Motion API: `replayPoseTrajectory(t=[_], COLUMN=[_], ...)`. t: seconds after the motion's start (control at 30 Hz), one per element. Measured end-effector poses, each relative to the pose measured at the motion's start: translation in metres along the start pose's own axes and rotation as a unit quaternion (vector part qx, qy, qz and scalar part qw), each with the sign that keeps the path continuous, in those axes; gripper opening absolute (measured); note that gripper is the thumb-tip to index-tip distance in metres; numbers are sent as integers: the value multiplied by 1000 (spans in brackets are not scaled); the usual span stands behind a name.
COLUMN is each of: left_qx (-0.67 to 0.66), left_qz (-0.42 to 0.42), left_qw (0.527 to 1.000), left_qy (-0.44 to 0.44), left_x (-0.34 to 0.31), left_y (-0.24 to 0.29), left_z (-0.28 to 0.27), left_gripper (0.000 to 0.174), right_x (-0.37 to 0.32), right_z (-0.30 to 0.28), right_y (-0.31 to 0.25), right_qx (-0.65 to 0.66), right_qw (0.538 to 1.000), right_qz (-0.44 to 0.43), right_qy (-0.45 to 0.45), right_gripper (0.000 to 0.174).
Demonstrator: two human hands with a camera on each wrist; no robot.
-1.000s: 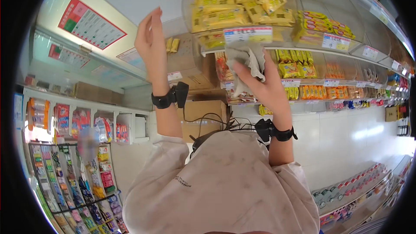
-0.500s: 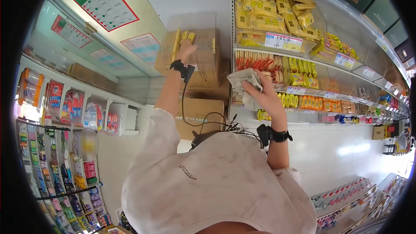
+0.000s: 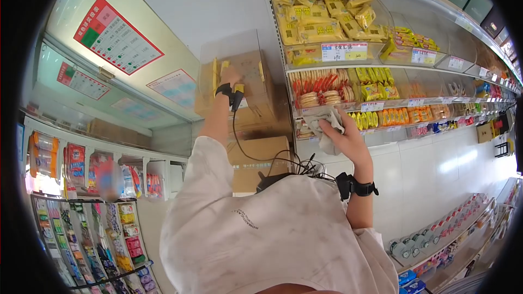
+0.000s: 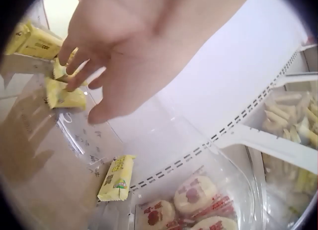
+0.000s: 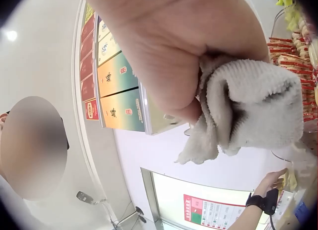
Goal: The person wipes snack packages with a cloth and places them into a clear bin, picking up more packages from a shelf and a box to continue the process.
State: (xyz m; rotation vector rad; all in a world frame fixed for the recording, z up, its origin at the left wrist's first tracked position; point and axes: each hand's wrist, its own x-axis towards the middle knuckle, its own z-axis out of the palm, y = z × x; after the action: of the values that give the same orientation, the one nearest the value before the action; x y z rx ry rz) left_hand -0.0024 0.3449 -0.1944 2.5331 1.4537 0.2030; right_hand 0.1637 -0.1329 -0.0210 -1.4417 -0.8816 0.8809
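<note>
In the head view my left hand (image 3: 232, 75) reaches into a clear plastic bin (image 3: 242, 41) on top of cardboard boxes. Its fingers are loosely extended, spread from the thumb, in the left wrist view. The fingertips are right at a yellow wrapped snack packet (image 4: 65, 97); more yellow packets (image 4: 40, 43) lie beyond them, and a separate packet (image 4: 118, 179) rests on the bin's opposite side. My right hand (image 3: 351, 141) grips a crumpled, ribbed grey-white cloth (image 5: 263, 106) in front of the shelves. Folds of it stick out past the thumb.
Shelves to the right hold yellow packets (image 3: 321, 30) in a clear bin, with red-and-white wrapped biscuits (image 3: 321, 90) beneath. A glass panel with a red-edged notice (image 3: 117, 35) stands at left. Black cables (image 3: 297, 163) lie near my body by a cardboard box (image 3: 259, 149).
My left hand came down from its raised position into the clear bin among the yellow packets. My right hand keeps the cloth and is now lower, below the biscuit shelf. The head view shifted.
</note>
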Motion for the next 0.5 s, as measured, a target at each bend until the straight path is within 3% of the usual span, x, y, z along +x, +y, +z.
replayPoseTrajectory(t=[0.07, 0.17, 0.27, 0.37, 0.47, 0.5], left_qx=[-63, -91, -88, -172, -126, -188], left_qz=[-8, -13, -26, -30, -60, -55], left_qw=[996, 995, 992, 972, 989, 980], left_qy=[-70, -29, -86, -157, -45, -44], left_x=[-11, 0, -55, -26, -46, -50], left_y=[13, -17, 35, -29, -16, -20], left_z=[-21, 23, -56, 9, -4, -1], left_gripper=[56, 48, 64, 57, 50, 44], right_x=[1, 4, 11, 13, 25, 27], right_z=[4, 10, 13, 22, 30, 33], right_y=[-3, 3, 0, -14, 1, 11], right_qx=[2, -12, 32, 67, 111, 140], right_qw=[1000, 1000, 999, 994, 988, 984], right_qz=[-13, -10, 29, 90, 106, 110], right_qy=[0, 10, -4, -8, -1, -1], right_gripper=[50, 49, 50, 53, 55, 56])
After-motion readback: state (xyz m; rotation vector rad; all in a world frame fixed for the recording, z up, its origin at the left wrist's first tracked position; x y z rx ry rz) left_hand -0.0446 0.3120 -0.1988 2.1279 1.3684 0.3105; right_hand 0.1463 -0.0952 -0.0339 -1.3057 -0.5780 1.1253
